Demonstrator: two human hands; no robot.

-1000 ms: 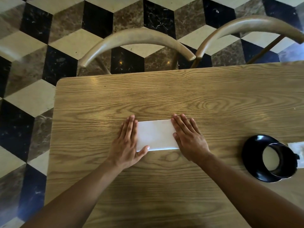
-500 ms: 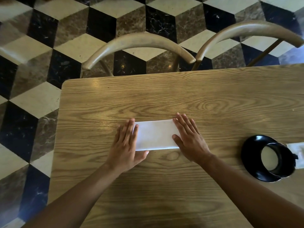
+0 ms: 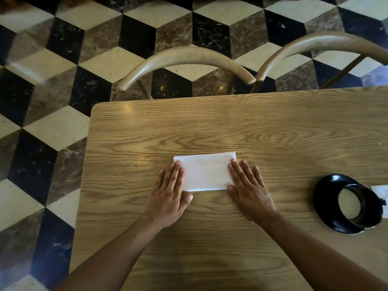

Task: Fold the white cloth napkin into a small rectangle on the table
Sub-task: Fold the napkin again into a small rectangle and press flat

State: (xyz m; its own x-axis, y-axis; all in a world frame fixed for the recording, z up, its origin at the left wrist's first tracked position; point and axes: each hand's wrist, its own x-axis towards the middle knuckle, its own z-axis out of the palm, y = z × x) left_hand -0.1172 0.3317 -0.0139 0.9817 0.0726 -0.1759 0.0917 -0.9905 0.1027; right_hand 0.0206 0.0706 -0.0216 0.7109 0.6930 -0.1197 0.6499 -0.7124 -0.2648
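The white cloth napkin (image 3: 206,172) lies flat on the wooden table (image 3: 231,127) as a small rectangle, its layered edges showing at the far right corner. My left hand (image 3: 170,194) rests palm down at the napkin's left end, fingers together, fingertips overlapping its left edge. My right hand (image 3: 248,190) lies flat at the right end, fingers spread, touching the right edge. Neither hand grips the cloth.
A black cup on a black saucer (image 3: 327,198) stands at the right, with a white scrap (image 3: 381,192) beside it at the frame edge. Two curved wooden chair backs (image 3: 184,59) (image 3: 323,44) stand beyond the table's far edge. The table's left edge drops to a chequered floor.
Both hands have slid back toward me along the napkin's ends, uncovering more of its far corners. The napkin has stayed in place on the table.
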